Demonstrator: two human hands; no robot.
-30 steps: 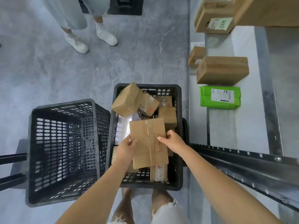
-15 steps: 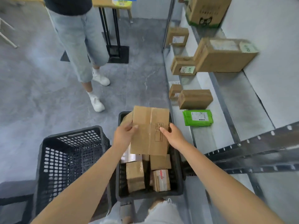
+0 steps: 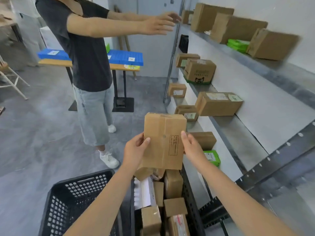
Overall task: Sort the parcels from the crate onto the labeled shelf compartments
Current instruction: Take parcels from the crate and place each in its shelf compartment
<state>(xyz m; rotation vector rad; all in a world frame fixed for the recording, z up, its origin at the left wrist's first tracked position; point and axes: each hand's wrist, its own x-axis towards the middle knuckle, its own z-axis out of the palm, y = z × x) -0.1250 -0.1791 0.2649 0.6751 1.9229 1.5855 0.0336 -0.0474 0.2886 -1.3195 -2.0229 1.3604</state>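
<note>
Both hands, left hand [image 3: 134,149] and right hand [image 3: 192,147], are clasping a flat, taped cardboard parcel [image 3: 164,141] by its sides above the black perforated crate [image 3: 190,198]. Another person [image 3: 88,53] is standing just ahead, arms stretching toward the metal shelf [image 3: 238,126].

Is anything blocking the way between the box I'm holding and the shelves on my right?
Nothing visible blocks it. The flat brown cardboard box, gripped by left hand and right hand, sits above the black plastic crate, beside the grey metal shelves, which have bare patches between parcels.

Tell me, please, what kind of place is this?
Probably a small parcel sorting or storage room: metal shelves hold labeled cardboard boxes, and a black crate full of parcels stands on the floor.
</note>
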